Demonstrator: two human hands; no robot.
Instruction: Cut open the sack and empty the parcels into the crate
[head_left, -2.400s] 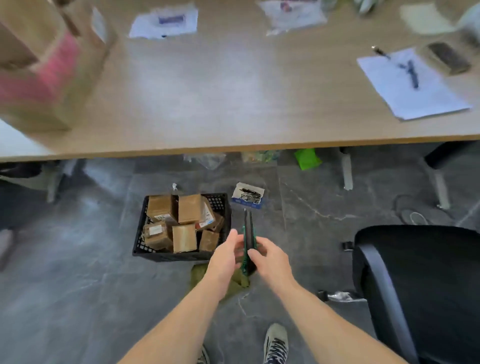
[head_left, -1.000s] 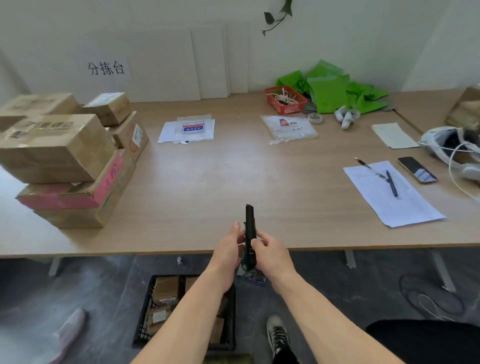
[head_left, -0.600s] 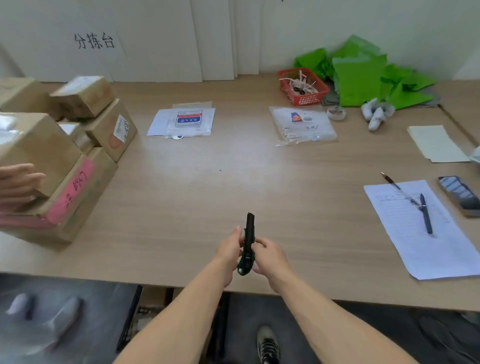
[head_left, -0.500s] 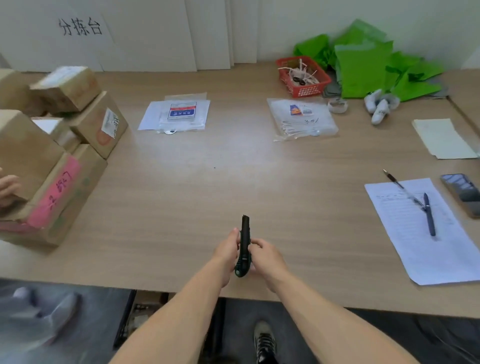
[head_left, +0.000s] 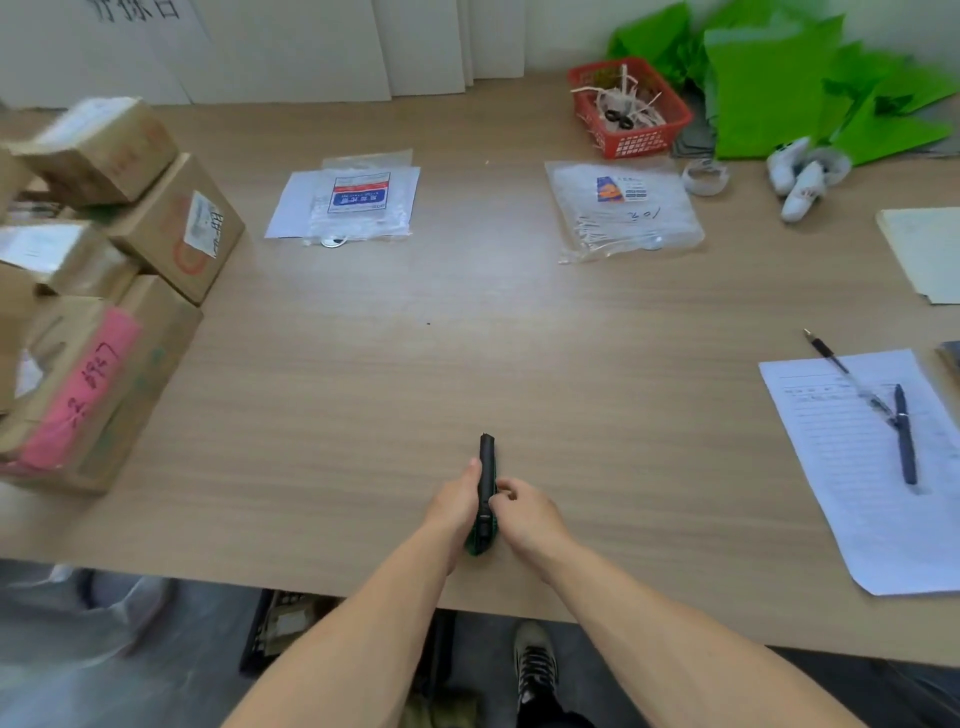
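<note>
The left hand (head_left: 451, 501) and right hand (head_left: 525, 512) grip the slim black-and-green knife (head_left: 485, 467) over the brown wooden surface (head_left: 363, 389). The black plastic crate (head_left: 255, 640) sits underneath. Putting-away time, I think: lay it down gently.

The knife (head_left: 486, 483) is slim and black, with green at its butt end. It sits just inside the near edge of the tabletop, pointing toward the far edge, gripped between the left hand (head_left: 453, 506) and right hand (head_left: 527, 514). The black crate (head_left: 255, 644) sits on the floor under that edge, mostly hidden, with a brown parcel (head_left: 284, 621) showing inside.
</note>
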